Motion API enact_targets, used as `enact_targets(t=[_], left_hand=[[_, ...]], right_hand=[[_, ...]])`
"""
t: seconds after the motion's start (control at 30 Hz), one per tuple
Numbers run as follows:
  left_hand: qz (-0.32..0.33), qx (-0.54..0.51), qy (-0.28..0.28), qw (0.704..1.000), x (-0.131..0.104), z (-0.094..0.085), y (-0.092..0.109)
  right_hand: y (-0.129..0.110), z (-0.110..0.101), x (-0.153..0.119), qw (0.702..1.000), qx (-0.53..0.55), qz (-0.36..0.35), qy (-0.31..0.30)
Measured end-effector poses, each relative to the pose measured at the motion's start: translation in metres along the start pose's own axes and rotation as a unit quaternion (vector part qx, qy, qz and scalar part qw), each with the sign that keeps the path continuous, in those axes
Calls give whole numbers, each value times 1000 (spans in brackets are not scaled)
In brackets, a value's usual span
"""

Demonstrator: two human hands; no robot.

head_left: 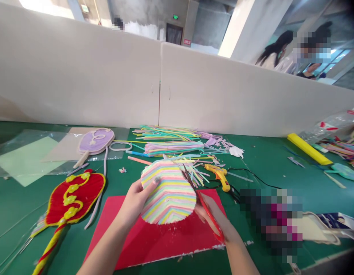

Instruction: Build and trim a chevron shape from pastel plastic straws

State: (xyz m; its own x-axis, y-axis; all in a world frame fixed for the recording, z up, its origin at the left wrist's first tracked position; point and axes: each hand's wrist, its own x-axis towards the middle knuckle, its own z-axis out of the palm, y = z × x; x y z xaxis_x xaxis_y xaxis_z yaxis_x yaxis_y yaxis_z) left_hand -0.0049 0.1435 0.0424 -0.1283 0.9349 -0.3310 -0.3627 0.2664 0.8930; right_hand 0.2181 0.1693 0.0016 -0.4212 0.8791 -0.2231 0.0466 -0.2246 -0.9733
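Observation:
My left hand point(141, 198) grips the left side of a round, pastel-striped panel point(169, 194), with the thumb lying across its face. A pair of red-handled scissors point(207, 212) is in my right hand point(212, 214). Its dark blades lie along the panel's right edge, pointing up and to the left. Below the panel a red sheet point(154, 250) rests on the green table point(205, 263), with small pale scraps scattered on it. The fingers of my right hand are partly hidden behind the panel and the handles.
Pipe cleaner bundles point(173, 148) lie behind the panel, beside a yellow glue gun point(219, 176) with a black cord. A red fan point(75, 196) and a lilac fan point(96, 140) lie left. A white partition point(222, 91) closes the back; people sit beyond it. A plastic bottle point(334, 124) lies right.

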Motion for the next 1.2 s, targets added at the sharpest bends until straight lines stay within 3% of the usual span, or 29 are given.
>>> enact_targets(t=[0.17,0.33,0.73,1.2], left_hand=[[26,67,38,997,6,-12,-3],[23,84,61,994,5,-11,-2],[18,115,16,993,5,-11,-3],[15,108,15,994,4,-12,-2]], right_hand=[[-26,-16,-15,990,-122,49,-59],[-47,-19,-24,973,-207,58,-87],[-39,-18,-26,977,-174,85,-87],[-47,-15,-26,971,-200,91,-93]])
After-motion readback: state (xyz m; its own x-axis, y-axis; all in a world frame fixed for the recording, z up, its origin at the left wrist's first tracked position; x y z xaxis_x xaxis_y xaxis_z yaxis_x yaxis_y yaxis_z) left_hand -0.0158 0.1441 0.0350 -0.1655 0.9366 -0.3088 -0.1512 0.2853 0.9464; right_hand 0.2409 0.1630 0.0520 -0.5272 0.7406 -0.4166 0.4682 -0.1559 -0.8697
